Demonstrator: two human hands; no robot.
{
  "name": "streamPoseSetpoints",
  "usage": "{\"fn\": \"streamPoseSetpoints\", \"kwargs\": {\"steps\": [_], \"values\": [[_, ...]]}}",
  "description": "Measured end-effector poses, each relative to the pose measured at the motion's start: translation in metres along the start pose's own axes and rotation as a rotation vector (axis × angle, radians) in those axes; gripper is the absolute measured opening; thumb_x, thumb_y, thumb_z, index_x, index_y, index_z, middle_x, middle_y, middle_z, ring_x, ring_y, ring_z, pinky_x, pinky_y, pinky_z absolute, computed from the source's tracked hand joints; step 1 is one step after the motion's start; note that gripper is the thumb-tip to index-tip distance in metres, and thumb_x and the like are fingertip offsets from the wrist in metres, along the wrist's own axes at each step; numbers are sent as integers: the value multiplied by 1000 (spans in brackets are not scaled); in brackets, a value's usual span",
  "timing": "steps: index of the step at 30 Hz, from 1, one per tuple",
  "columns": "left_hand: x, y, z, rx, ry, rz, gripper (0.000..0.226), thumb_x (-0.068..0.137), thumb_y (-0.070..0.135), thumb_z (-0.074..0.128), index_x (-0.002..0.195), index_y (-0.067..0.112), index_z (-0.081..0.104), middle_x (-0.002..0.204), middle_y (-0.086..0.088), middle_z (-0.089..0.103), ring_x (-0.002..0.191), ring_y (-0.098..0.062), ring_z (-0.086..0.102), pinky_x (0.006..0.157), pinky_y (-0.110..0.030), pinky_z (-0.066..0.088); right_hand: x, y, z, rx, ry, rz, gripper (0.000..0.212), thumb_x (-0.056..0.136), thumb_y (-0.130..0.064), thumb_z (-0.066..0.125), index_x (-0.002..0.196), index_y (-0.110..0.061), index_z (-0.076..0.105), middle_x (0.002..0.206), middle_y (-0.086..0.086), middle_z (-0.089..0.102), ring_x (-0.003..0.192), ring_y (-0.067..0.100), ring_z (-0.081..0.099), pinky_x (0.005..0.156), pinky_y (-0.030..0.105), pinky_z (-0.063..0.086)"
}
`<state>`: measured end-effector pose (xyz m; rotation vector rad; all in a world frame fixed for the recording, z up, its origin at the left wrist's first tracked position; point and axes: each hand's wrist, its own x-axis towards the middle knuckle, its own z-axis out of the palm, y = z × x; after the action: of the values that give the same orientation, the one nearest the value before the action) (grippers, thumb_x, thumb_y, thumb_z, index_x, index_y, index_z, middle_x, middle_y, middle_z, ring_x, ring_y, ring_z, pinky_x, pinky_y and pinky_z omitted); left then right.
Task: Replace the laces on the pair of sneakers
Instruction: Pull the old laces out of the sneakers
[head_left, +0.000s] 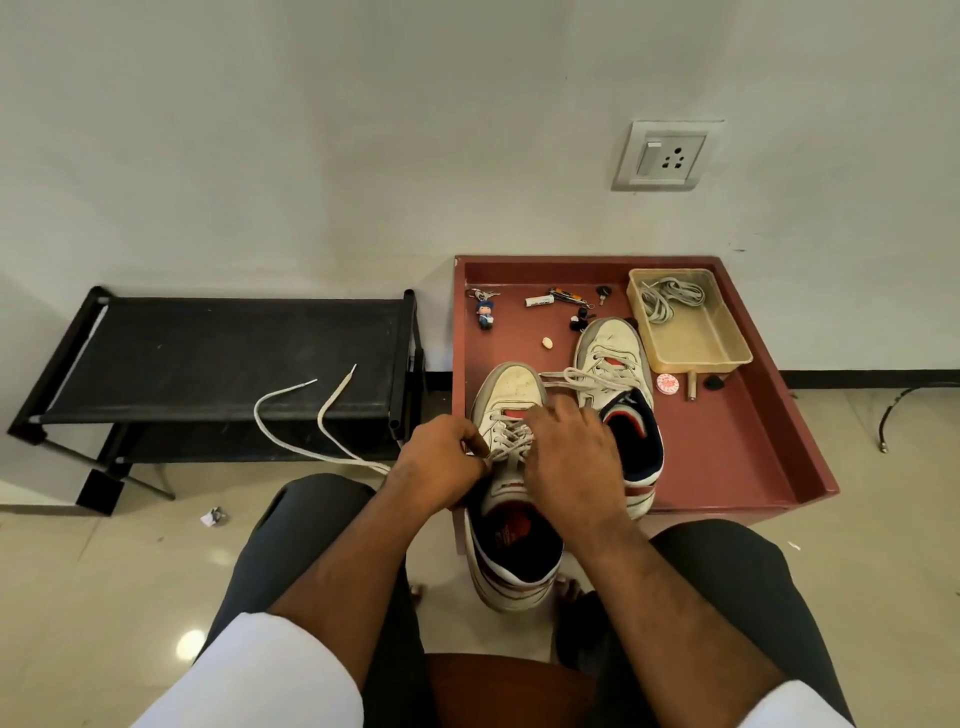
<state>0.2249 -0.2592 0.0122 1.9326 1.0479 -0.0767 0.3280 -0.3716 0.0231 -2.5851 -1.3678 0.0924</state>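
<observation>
The near sneaker (511, 467) lies half on the red tray (727, 457), its heel hanging over the tray's front edge between the person's knees. Both hands work at its eyelets. The left hand (441, 465) has its grip pinched on the lace (291, 415) just where it leaves the shoe; the two free ends trail well out to the left, over the front of the black shoe rack (223, 358). The right hand (571, 457) lies over the tongue with fingers curled down on the crossings, though what exactly its grip has hold of I cannot tell.

Whether this lace is coming out or going in cannot be read for sure. Judging by the long loose ends and the crossings that remain lower down, it looks like the old lace is being pulled out, with only the upper eyelets freed.

The far sneaker (618, 384) sits beside it on the tray, fully laced and untouched. A bundle of laces (665, 301), likely the replacements, waits in the clear plastic box (691, 332) at the tray's back right. Most of the task appears left.
</observation>
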Motion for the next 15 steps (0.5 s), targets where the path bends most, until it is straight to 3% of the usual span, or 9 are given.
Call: {"fn": "streamPoseSetpoints", "kwargs": {"steps": [3,7,11,13,15], "values": [[1,0,0,-22,-10,4,11,89,11,67,89,22,65,99,-7,65,77,-24,70,56,-34,61,-2,-12,5,-5,-40,-112,31,89,-24,57,119,-19,63,137,4,47,121,25,43,100,42,39],[0,0,-1,-44,-19,-3,10,89,13,69,88,22,65,100,-8,65,77,-24,70,53,-30,59,7,0,6,-19,-92,-128,23,94,-27,57,111,-18,69,137,-1,50,123,20,41,104,39,34],[2,-1,-1,-73,-18,-30,10,87,12,71,87,20,66,99,-8,64,75,-23,70,51,-28,57,11,31,-17,203,74,174,20,93,-23,62,109,-14,70,129,0,56,118,16,45,103,27,34],[3,-1,1,-60,-12,-21,10,87,12,71,88,20,66,99,-8,64,75,-23,69,51,-29,58,9,44,-24,210,104,269,26,90,-26,65,114,-19,69,134,-1,52,124,19,39,105,32,33],[3,-1,1,-53,-18,-16,9,87,12,71,93,18,67,100,-8,64,75,-22,69,51,-29,58,8,39,-22,126,15,195,40,88,-33,66,127,-29,61,144,-4,41,135,22,26,112,43,25]]}}
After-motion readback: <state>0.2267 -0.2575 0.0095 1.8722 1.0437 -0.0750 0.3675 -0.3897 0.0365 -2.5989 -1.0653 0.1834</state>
